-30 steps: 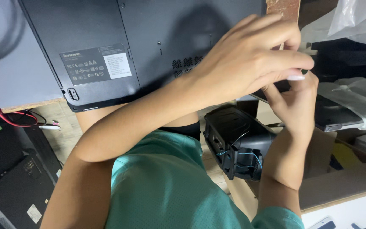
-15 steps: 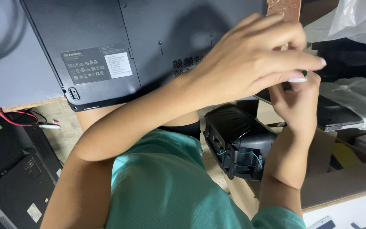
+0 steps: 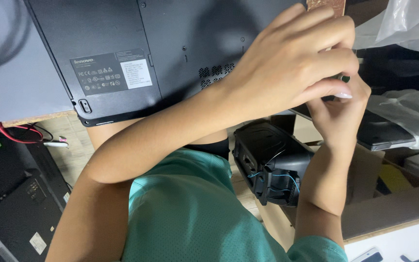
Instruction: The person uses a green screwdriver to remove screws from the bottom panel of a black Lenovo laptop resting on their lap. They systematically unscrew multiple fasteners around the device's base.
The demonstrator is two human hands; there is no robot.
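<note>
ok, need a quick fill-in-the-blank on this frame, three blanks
1. The laptop lies with its ____ side facing up.
2. The left hand and right hand meet at the laptop's ____ edge.
3. The person's shirt is ____.

Missing words: bottom; right; teal

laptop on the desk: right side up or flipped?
Flipped. The laptop lies base up: its label sticker, screws and vent holes face the camera.

An upturned laptop [image 3: 170,53] lies on the desk [image 3: 20,92], a boxy device [image 3: 270,162] below its right corner.
</note>
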